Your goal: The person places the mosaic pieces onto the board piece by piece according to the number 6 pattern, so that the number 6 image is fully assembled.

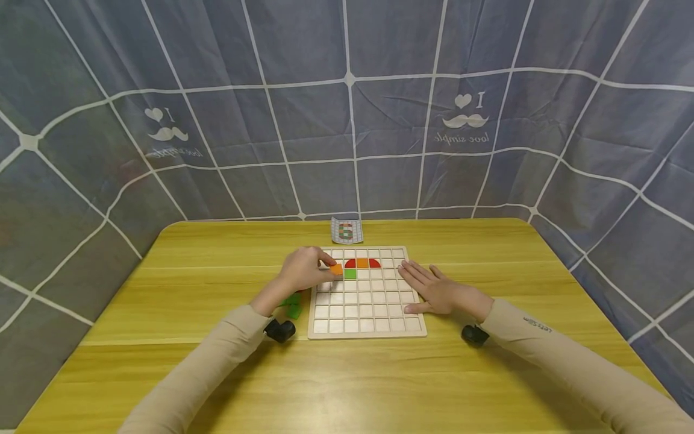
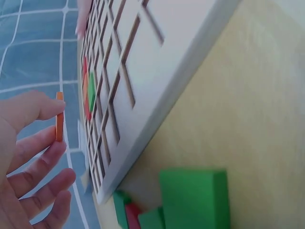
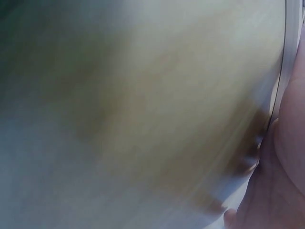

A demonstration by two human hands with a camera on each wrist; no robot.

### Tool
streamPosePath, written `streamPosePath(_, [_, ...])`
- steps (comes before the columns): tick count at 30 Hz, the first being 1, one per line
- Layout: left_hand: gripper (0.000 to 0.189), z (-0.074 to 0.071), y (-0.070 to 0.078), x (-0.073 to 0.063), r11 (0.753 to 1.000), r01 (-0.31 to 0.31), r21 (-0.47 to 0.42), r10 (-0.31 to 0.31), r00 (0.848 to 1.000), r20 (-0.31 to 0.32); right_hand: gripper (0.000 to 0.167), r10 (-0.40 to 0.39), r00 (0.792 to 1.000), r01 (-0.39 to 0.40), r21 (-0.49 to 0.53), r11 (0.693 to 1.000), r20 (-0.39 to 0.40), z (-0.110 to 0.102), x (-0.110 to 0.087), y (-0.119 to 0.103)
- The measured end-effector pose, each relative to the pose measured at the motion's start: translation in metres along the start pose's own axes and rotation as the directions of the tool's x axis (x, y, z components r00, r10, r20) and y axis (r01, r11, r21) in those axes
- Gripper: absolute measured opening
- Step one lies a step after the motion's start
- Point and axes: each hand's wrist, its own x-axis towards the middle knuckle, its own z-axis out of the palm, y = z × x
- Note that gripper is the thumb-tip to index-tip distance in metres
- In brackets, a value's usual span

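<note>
An orange tile, thin and square, was pinched by its edges in the left hand, above the left side of the board, probably to leave its faces clear. The pale, wooden-looking board had a raised grid; there a green tile lay directly in front of the left of two rounded red pieces flanking an orange square. The right hand, flat and grasping nothing, rested on the right edge, seemingly to steady it. Green pieces lay beside the board, within easy reach; a gridded card lay beyond.
</note>
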Motion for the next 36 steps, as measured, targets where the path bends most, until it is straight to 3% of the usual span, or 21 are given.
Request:
streamPosePath(8, [0.025, 0.012, 0.01, -0.001, 0.999, -0.038, -0.027, 0.039, 0.997, 0.062, 0.09, -0.002, 1.0, 0.002, 0.011, 1.0, 0.001, -0.001, 0.0, -0.001])
streamPosePath(14, [0.025, 0.018, 0.015, 0.001, 0.996, -0.084, 0.003, 0.084, 0.994, 0.077, 0.09, 0.001, 1.0, -0.001, 0.013, 1.0, 0.006, -0.003, 0.0, -0.002])
streamPosePath(25, [0.025, 0.025, 0.017, 0.0, 0.998, -0.06, 0.015, 0.058, 0.993, 0.1, 0.09, 0.007, 1.0, -0.008, 0.017, 1.0, 0.031, -0.004, 0.002, -0.002])
streamPosePath(36, [0.022, 0.029, 0.017, 0.0, 0.999, -0.049, 0.002, 0.048, 0.995, 0.084, 0.091, 0.009, 0.999, -0.01, 0.028, 1.0, 0.031, -0.004, 0.002, -0.002])
